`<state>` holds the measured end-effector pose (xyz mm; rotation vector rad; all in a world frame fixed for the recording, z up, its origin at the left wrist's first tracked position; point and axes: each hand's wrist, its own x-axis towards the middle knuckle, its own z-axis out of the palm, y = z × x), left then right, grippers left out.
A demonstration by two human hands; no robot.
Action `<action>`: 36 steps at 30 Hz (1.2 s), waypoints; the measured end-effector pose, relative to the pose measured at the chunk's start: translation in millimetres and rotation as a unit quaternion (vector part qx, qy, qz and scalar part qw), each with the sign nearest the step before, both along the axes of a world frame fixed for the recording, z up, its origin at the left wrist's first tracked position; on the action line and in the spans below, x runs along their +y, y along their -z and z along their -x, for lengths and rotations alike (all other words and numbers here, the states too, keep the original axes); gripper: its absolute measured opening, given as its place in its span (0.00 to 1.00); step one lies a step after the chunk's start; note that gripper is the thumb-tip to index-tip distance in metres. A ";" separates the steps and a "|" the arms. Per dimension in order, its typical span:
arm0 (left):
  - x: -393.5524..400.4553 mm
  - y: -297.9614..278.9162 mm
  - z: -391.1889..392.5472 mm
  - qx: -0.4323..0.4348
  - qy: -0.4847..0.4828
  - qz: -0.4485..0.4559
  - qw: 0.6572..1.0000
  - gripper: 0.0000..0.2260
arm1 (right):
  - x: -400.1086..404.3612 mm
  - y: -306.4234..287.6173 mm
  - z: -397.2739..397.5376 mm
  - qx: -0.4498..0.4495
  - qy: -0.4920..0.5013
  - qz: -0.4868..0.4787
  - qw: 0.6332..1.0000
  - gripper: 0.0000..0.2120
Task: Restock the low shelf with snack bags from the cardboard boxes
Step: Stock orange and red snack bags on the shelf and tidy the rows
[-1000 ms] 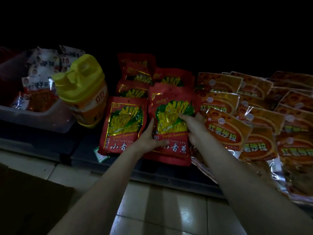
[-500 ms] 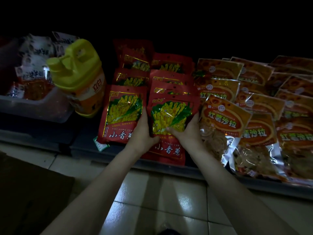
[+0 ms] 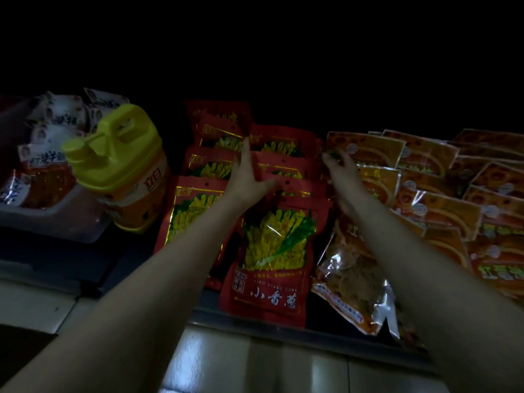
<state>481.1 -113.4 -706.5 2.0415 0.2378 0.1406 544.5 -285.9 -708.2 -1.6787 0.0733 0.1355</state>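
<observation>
Red snack bags with yellow-green pictures lie overlapped in two rows on the dark low shelf (image 3: 124, 251). The front red bag (image 3: 272, 251) lies nearest me and hangs a little over the shelf edge. My left hand (image 3: 249, 177) reaches further back, with straight fingers and thumb spread, lying flat on the red bags between the two rows. My right hand (image 3: 341, 173) rests at the right edge of the right red row, its fingers slightly bent against the bags there. Neither hand holds a bag. No cardboard box shows.
Orange snack bags (image 3: 442, 211) fill the shelf to the right, one of them (image 3: 351, 276) jutting over the edge. A yellow jug (image 3: 119, 160) stands left of the red bags. Beyond it, a pale tray (image 3: 56, 219) holds white-and-red packets. Tiled floor (image 3: 255, 364) lies below.
Both hands have let go of the front red bag, which now lies on the shelf. They have moved back over the rows behind it.
</observation>
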 end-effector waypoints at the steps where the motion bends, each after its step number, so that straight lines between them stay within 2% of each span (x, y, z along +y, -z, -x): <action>1: 0.2 -0.7 -7.8 0.006 -0.003 0.012 1.000 0.49 | 0.6 -2.4 -5.1 0.020 -0.003 -0.041 0.999 0.21; 3: -1.4 -0.6 -19.5 0.004 -0.002 0.040 0.999 0.50 | 3.6 -6.5 -14.3 0.038 -0.019 -0.105 0.994 0.20; 7: -6.8 3.6 -28.7 -0.002 0.020 0.051 0.998 0.47 | 10.3 -14.9 -30.1 -0.009 -0.057 -0.074 0.996 0.22; 11: -3.9 1.4 -21.6 0.007 -0.005 0.036 0.999 0.43 | 3.6 -19.1 -31.6 -0.044 -0.047 0.021 0.998 0.23; 15: 8.6 -13.5 -0.3 -0.055 -0.077 -0.025 0.995 0.33 | 2.1 -26.7 -14.7 -0.190 -0.036 0.144 0.971 0.25; 17: 14.0 -27.3 14.1 -0.075 -0.114 -0.054 0.989 0.30 | 11.1 -36.3 1.1 -0.228 -0.031 0.171 0.958 0.21; 20: 26.8 -51.1 37.6 -0.097 -0.158 -0.100 0.978 0.27 | 34.7 -52.3 24.0 -0.233 -0.046 0.143 0.961 0.17; 23: 46.7 -81.1 72.8 -0.144 -0.169 -0.101 0.970 0.25 | 65.5 -76.3 57.9 -0.232 -0.076 0.123 0.962 0.18; 28: 63.5 -141.4 152.0 -0.172 -0.278 -0.018 0.945 0.16 | 122.3 -127.3 120.2 -0.213 -0.125 0.058 0.967 0.15; 33: 116.7 -205.2 258.9 -0.268 -0.297 -0.037 0.916 0.12 | 214.1 -192.7 203.1 -0.242 -0.260 -0.001 0.935 0.16; 36: 170.3 -219.8 343.0 -0.250 -0.362 -0.096 0.893 0.12 | 265.3 -205.6 263.0 -0.247 -0.355 -0.032 0.901 0.14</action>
